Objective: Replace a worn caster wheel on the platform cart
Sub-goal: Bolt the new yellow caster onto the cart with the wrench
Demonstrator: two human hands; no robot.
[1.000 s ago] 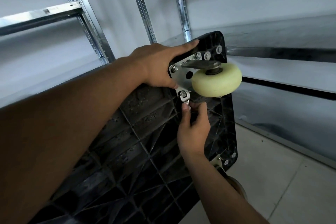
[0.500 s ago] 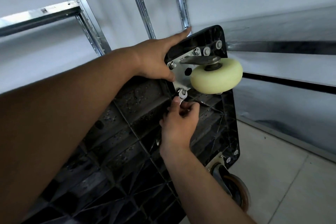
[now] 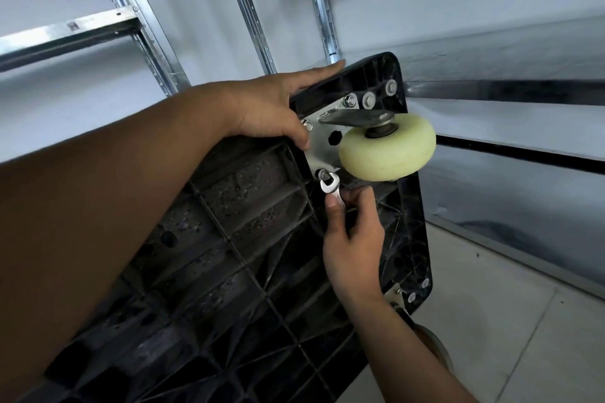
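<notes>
- Head view, looking down my two bare arms at a black plastic cart (image 3: 229,255) tipped up on its edge, with its ribbed underside facing me.
- A pale yellow wheel (image 3: 386,149) juts toward me near the cart's upper corner. It hangs on a metal plate (image 3: 322,147) bolted to the underside.
- Just below and left of the wheel, a small silver wrench (image 3: 332,188) has its open end round a nut (image 3: 324,175) at the plate's lower corner.
- My right hand (image 3: 353,245) is below the wheel. The thumb lies along the wrench handle and the fingers curl behind it, pinching the handle close to its head. The forearm comes up from the lower right.
- My left hand (image 3: 271,108) is left of the wheel. The thumb presses the underside beside the plate, and the fingers reach over the cart's top rim, the index finger straight along it. It is gripping the rim to steady the cart, arm stretched out long.
- I judge the wheel hard, smooth and light enough for one hand. It would likely roll or swivel if held by the tread, so the plate is the better place to hold it.
- The nut is tiny and easy to drop. The short wrench gives little leverage, and a grip nearer the handle's end would give more.
- The cart looks bulky but stiff, and a hard push on the wrench could shift it.
- Far below the wheel, a second caster (image 3: 435,348) sits at the cart's lower corner, near the tiled floor (image 3: 507,321).
- Behind the wheel stands a metal rack (image 3: 157,52).
</notes>
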